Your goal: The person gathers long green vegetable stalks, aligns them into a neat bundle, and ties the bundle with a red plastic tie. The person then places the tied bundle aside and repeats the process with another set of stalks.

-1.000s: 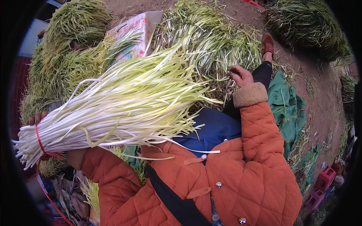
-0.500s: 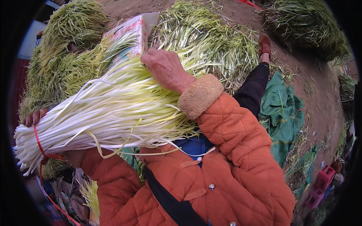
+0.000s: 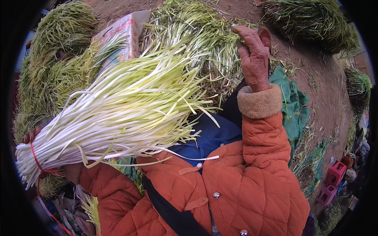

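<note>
A thick bundle of blanched chives (image 3: pixel 106 118), white at the stems and pale yellow-green at the leaves, lies slantwise across my front. Around its stem end runs a red tie (image 3: pixel 36 157), whose loose length hangs down. My left hand (image 3: pixel 32 135) grips that end; its fingertips show over the far side, and the bundle covers most of the rest. My right hand (image 3: pixel 253 59) is raised beyond the leafy end, apart from the bundle. Its forefinger and thumb are stretched and apart, the other fingers partly bent, and nothing shows in it.
Loose chives (image 3: pixel 204 35) are spread on the ground ahead, beside a printed sack (image 3: pixel 132 29). Big heaps of greens stand at the far left (image 3: pixel 65 31) and far right (image 3: pixel 315 23). Green sacking (image 3: pixel 291 110) lies to my right, with pink plastic stools (image 3: pixel 335 173) farther off.
My right hand has let go of the leaves and moved right, away from the bundle. The leafy end now fans out loosely. My left hand keeps its grip.
</note>
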A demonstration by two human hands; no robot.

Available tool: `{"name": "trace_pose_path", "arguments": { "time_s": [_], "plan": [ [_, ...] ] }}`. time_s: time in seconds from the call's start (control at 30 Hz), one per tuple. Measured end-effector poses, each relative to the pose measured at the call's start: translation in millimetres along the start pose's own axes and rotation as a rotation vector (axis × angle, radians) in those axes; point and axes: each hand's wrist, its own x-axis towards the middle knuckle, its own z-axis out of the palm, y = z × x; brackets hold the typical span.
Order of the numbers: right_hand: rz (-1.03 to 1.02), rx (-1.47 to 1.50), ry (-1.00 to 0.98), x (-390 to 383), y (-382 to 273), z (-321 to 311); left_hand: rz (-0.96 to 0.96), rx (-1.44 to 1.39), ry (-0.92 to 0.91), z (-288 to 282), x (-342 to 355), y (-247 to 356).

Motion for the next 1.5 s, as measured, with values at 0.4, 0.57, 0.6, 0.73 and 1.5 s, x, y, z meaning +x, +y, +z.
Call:
{"name": "trace_pose_path", "arguments": {
  "time_s": [0.4,0.57,0.6,0.73,1.5],
  "plan": [
    [-0.172,-0.192,-0.786,15,-13,104,-0.242,-0.023,0.068,-57,2,34],
    [0.057,0.093,-0.765,-36,32,82,-0.138,0.032,0.070,-40,-9,9],
    [0.072,0.188,-0.702,-49,35,80,-0.114,0.044,0.080,-36,-12,1],
    [0.463,0.516,-0.480,-84,33,98,-0.071,0.076,0.125,-21,-14,-13],
    [0.227,0.149,-0.888,-163,-47,53,-0.067,0.364,0.631,-67,-10,-23]
  ]
}}
